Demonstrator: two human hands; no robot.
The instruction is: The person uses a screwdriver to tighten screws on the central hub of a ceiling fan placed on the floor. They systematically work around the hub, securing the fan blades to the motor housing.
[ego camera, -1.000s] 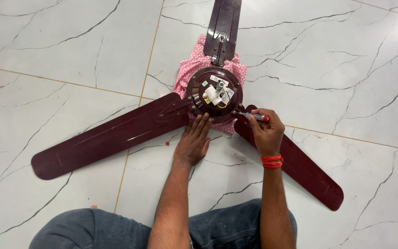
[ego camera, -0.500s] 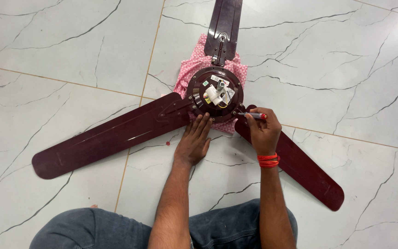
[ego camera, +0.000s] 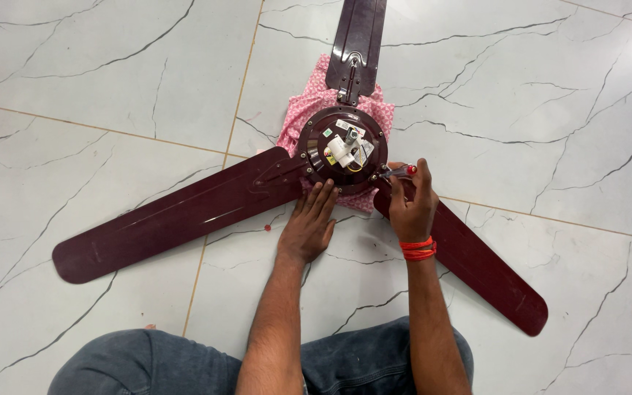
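A dark maroon ceiling fan lies on the floor, its round motor hub (ego camera: 345,150) facing up with white parts and wires at the centre. Three blades spread out: left (ego camera: 177,216), top (ego camera: 360,40), lower right (ego camera: 488,267). My left hand (ego camera: 309,227) lies flat with fingers spread, fingertips touching the hub's near edge. My right hand (ego camera: 412,201) grips a red-handled screwdriver (ego camera: 398,171), its tip pointing at the hub's right edge where the lower right blade joins.
A pink patterned cloth (ego camera: 316,95) lies under the hub. The floor is white marble-look tile (ego camera: 111,88) with grey veins. My knees in blue jeans (ego camera: 155,362) fill the bottom edge. A small red speck (ego camera: 268,227) lies on the tile.
Barely anything: both hands stay at the hub, the right hand shifting slightly with the screwdriver at the blade joint.
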